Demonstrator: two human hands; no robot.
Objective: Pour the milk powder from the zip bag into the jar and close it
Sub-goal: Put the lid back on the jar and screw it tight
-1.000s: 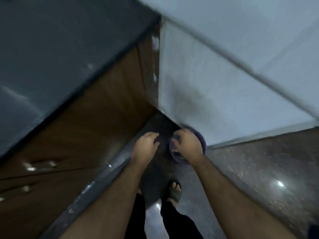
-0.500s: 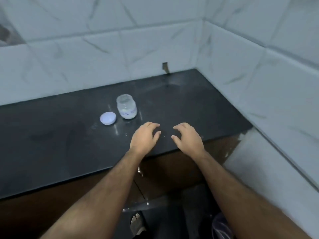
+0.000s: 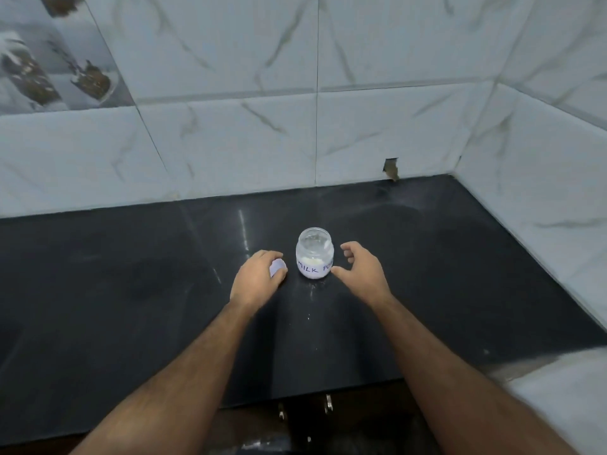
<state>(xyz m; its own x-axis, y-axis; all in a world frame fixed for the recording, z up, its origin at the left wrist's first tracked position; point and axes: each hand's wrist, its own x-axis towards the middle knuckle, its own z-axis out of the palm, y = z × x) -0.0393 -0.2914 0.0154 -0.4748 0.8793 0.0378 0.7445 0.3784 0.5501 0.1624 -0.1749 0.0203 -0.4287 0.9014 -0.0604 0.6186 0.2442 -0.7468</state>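
A small clear glass jar [image 3: 314, 257] stands upright and uncapped near the middle of the black stone countertop [image 3: 131, 290], well forward of the white marbled wall tiles [image 3: 249, 139]. Its white label carries handwriting of which "MILK PO" is legible, and a shallow layer of pale milk powder [image 3: 312, 261] lies in the bottom. Your left hand [image 3: 258, 280] rests just to the left of the jar, curled over the pale round lid [image 3: 277, 268]; only one edge of the lid shows past your knuckles, so whether your fingers actually clamp it or merely cover it cannot be told. Your right hand [image 3: 359, 270] sits just right of the jar with fingers and thumb spread in a loose cup toward the glass, the thumb tip close to the label but apparently apart from it. A few white specks [image 3: 312, 287] dot the countertop in front of the jar.
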